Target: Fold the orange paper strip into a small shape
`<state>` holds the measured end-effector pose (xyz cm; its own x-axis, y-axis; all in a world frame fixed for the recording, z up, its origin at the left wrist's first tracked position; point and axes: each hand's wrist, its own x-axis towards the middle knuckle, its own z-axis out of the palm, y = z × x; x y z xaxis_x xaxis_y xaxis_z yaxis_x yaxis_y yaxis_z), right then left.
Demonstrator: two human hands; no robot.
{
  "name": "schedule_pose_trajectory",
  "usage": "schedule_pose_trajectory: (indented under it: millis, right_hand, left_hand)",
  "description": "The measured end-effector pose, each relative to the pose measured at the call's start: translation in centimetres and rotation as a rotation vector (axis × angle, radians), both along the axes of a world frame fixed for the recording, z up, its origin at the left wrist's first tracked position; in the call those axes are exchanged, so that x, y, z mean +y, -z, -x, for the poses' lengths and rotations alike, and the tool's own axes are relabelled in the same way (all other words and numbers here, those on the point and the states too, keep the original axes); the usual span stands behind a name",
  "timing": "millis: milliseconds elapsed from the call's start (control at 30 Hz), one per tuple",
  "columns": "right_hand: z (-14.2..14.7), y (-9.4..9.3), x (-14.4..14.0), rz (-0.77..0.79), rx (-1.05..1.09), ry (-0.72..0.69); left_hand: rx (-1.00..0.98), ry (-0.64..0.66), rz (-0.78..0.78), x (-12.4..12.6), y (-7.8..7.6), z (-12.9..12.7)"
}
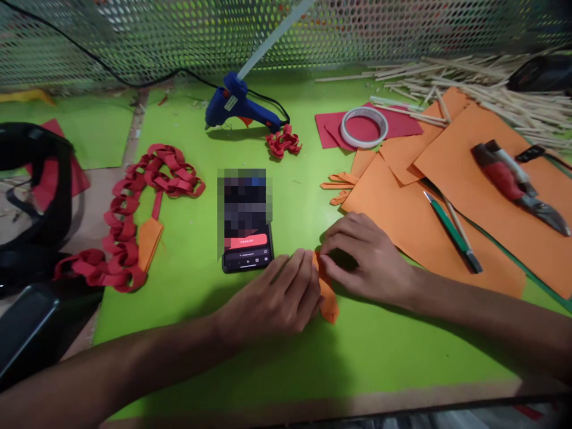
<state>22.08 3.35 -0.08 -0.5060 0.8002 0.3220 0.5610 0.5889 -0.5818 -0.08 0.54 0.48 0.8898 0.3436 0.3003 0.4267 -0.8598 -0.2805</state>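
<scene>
Between my two hands lies a folded piece of orange paper (329,301) on the green tabletop. My left hand (286,292) is closed at its left side, fingers bent together and pressed against it. My right hand (369,259) pinches its upper end between thumb and forefinger; the fingertips partly cover that end. A smartphone (246,262) with its screen lit lies just beyond my left hand. Past my right hand are small folded orange strips (340,182) beside large orange paper sheets (379,202).
A blue glue gun (236,107) stands at the back near a small red paper cluster (283,143). Left is a red paper chain (120,220). On the right lie a tape roll (364,127), a green craft knife (451,232), red-handled pliers (504,173) and wooden sticks (482,83).
</scene>
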Motion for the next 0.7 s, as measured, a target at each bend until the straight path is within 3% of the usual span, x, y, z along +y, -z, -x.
schedule_pose_trajectory:
  millis: [700]
  right_hand:
    - [-0.42, 0.75, 0.58, -0.02, 0.058, -0.005]
  left_hand:
    - [-0.009, 0.02, -0.068, -0.11, 0.36, -0.03]
